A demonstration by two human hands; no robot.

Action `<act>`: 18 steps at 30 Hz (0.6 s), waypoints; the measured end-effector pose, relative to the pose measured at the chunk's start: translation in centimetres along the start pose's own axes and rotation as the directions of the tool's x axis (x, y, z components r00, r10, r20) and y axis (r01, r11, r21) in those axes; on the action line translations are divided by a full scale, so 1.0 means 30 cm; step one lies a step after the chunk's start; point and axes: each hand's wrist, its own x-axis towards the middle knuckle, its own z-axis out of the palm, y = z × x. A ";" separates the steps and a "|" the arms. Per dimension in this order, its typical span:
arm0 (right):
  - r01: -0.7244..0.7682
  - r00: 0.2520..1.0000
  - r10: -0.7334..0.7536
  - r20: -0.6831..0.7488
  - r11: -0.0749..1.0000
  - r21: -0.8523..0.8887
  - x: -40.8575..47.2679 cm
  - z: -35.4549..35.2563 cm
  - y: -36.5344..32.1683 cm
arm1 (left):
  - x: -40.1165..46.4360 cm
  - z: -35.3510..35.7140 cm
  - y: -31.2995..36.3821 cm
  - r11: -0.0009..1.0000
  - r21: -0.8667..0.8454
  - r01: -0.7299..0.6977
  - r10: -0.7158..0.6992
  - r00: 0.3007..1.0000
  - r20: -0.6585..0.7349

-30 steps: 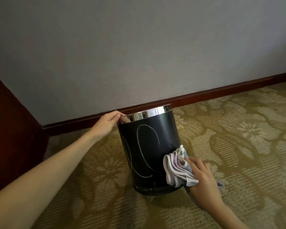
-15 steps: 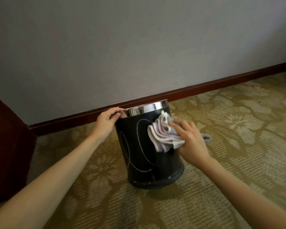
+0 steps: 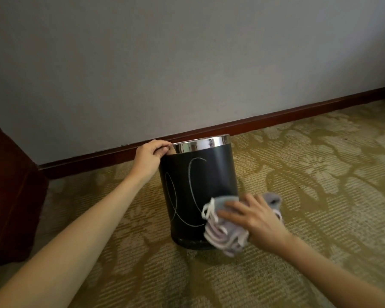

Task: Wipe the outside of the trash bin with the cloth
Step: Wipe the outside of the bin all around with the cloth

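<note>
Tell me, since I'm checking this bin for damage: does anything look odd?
Nothing looks damaged or spilled. The trash bin leans slightly, gripped at its chrome rim by the left hand, while the right hand presses the cloth low on its side.

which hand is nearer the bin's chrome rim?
Left. The left hand grips the chrome rim of the trash bin; the right hand presses the cloth low on its side.
</note>
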 end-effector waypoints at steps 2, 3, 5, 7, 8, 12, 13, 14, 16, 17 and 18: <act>-0.086 0.990 0.087 -0.111 0.996 0.011 0.113 -0.062 0.039 | 0.000 0.009 0.013 1.000 0.004 -0.008 0.008 1.000 0.003; -0.140 0.977 0.141 -0.160 0.990 0.017 0.170 -0.093 0.055 | -0.001 0.015 0.020 1.000 0.001 -0.013 0.013 1.000 0.005; -0.212 0.954 0.210 -0.214 0.977 0.010 0.251 -0.127 0.073 | -0.004 0.026 0.033 1.000 0.007 -0.023 0.023 1.000 0.008; -0.170 0.964 0.161 -0.211 0.985 -0.024 0.262 -0.118 0.060 | -0.001 0.025 0.037 1.000 0.022 -0.007 0.007 1.000 -0.001; -0.102 0.977 0.093 -0.191 0.994 -0.042 0.237 -0.098 0.045 | 0.002 0.020 0.034 0.999 0.031 0.008 -0.008 1.000 -0.008; 0.242 0.970 -0.242 0.013 0.966 -0.086 0.042 0.015 -0.030 | 0.015 -0.007 0.019 0.997 0.049 0.062 -0.061 0.998 -0.019; 0.277 0.960 -0.272 0.070 0.958 -0.077 0.008 0.030 -0.045 | 0.016 -0.010 0.017 0.997 0.046 0.069 -0.068 0.998 -0.015; 0.292 0.953 -0.285 0.106 0.954 -0.065 -0.007 0.032 -0.051 | 0.016 -0.010 0.018 0.996 0.046 0.073 -0.073 0.997 -0.011; 0.277 0.955 -0.271 0.119 0.960 -0.042 0.029 0.000 -0.029 | 0.019 -0.006 0.025 0.996 0.052 0.075 -0.075 0.997 -0.001; 0.247 0.966 -0.242 0.094 0.968 -0.040 0.069 -0.026 -0.008 | 0.021 -0.003 0.031 0.996 0.053 0.073 -0.073 0.997 0.003; 0.192 0.981 -0.190 0.044 0.980 -0.044 0.119 -0.054 0.016 | 0.023 0.002 0.039 0.996 0.056 0.067 -0.068 0.998 0.008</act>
